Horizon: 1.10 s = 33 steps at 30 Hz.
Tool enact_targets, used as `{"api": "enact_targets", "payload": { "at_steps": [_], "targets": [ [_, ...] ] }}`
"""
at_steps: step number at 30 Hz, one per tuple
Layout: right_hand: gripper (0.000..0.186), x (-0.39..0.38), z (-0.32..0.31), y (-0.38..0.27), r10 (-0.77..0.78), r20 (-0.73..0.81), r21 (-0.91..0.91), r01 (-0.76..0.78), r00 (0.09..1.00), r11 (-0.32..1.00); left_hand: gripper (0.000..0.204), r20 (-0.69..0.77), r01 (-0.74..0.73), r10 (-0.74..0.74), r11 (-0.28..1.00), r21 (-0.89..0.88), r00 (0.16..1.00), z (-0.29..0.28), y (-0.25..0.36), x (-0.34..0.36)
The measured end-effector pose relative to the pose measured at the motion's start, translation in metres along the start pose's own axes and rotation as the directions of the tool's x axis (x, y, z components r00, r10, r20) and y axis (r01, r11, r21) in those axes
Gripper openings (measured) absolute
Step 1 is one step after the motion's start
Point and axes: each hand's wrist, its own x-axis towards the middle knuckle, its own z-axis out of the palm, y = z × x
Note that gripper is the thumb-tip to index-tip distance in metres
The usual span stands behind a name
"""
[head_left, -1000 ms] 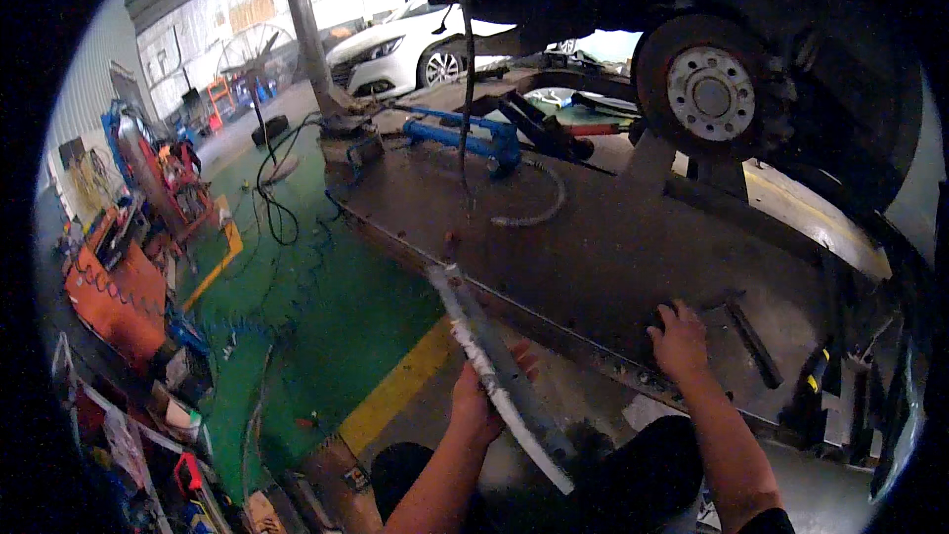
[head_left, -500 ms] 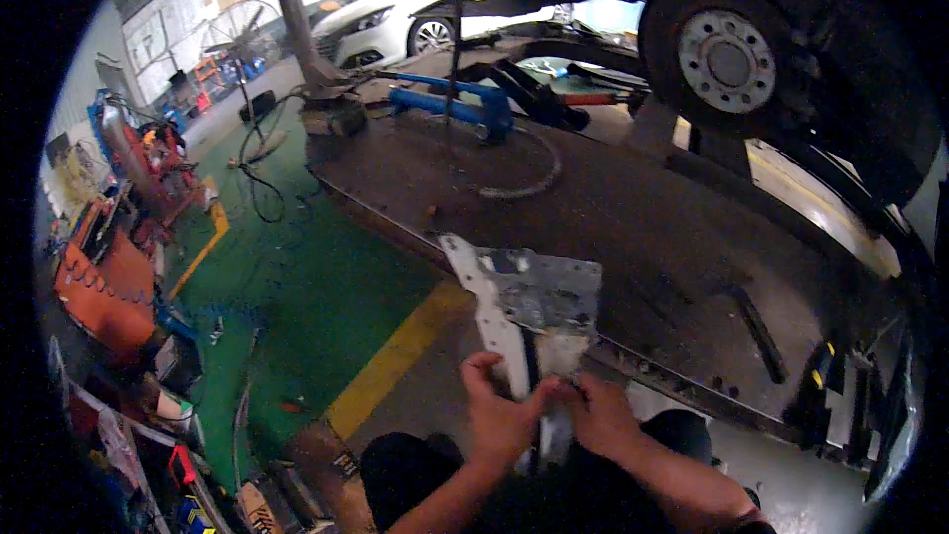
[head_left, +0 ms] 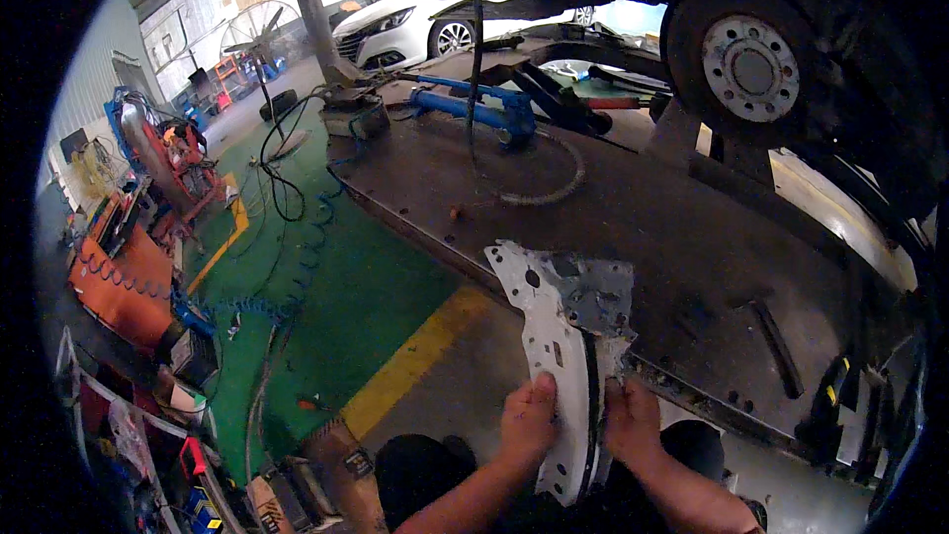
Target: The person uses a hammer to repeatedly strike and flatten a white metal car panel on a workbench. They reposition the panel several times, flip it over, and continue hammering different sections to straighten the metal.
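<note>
In the head view I hold a long metal bracket (head_left: pixel 565 360) upright-angled above my lap, white on the left, with holes and a wide, scuffed grey plate at its top. My left hand (head_left: pixel 530 422) grips the white left side, thumb on the face. My right hand (head_left: pixel 634 419) is closed on the right side, lower down beside a dark channel. The bracket's upper end overlaps the edge of a brown steel platform (head_left: pixel 415 198) in my view. A dark bar-like tool (head_left: pixel 776 346) lies on the platform to the right.
A blue hydraulic jack (head_left: pixel 474 116) and curved hose sit on the platform. Above right hangs a raised vehicle's wheel (head_left: pixel 741 59). A white car (head_left: pixel 405 20) stands behind. At left are cables, orange equipment (head_left: pixel 133 287) and tools on green floor (head_left: pixel 326 336).
The bracket has turned from edge-on to showing its broad face. My right hand has moved from near the platform onto it, and the bracket has since shifted slightly right.
</note>
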Motion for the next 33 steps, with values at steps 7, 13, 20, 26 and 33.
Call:
{"api": "enact_targets", "payload": {
  "at_steps": [7, 13, 20, 26, 33],
  "targets": [
    [0.028, -0.014, 0.023, 0.061, -0.108, 0.045, 0.346, 0.086, 0.993, 0.934, 0.055, 0.039, 0.032, -0.029, 0.998, -0.062, 0.999, 0.007, 0.000, 0.009],
    [0.032, -0.027, 0.013, 0.032, -0.368, 0.081, -0.075, 0.374, 0.926, 0.924, 0.053, 0.147, 0.158, -0.090, 0.813, -0.560, 0.985, 0.001, -0.009, 0.008],
    [0.040, -0.013, -0.009, 0.016, 0.012, 0.362, 0.199, -0.090, 0.932, 0.976, 0.056, 0.174, 0.111, -0.002, 0.776, -0.621, 0.985, 0.000, -0.010, 0.010],
    [0.073, -0.004, -0.007, 0.018, 0.084, 0.578, 0.435, -0.393, 0.812, 0.810, 0.057, 0.181, 0.181, -0.072, 0.677, -0.713, 0.981, -0.001, -0.011, 0.018],
    [0.074, -0.009, -0.011, -0.008, 0.253, 0.450, 0.294, -0.409, 0.856, 0.864, 0.050, 0.155, 0.148, -0.054, 0.697, -0.701, 0.986, 0.000, -0.017, 0.022]
  ]
}}
